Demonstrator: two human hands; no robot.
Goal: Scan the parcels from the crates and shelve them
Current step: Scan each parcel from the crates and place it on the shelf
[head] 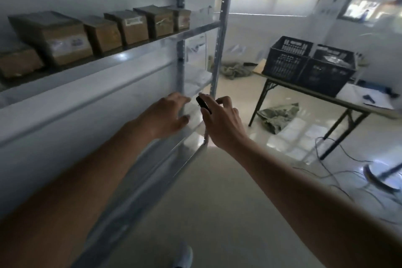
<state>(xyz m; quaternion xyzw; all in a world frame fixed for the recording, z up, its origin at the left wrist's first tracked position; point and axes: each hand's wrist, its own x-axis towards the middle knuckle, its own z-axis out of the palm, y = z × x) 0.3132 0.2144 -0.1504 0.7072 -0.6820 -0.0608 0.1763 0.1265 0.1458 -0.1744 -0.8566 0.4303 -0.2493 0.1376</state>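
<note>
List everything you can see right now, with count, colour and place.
Cardboard boxes: six in view, brown, in a row on the upper shelf.
Shelving rack: one, grey metal, left.
Crates: two, black, side by side on the table.
Table: one, pale top, dark legs, right.
Cables: dark, on the floor at right.
Left hand: open, reaching at a lower shelf.
Right hand: holds a small black object.
</note>
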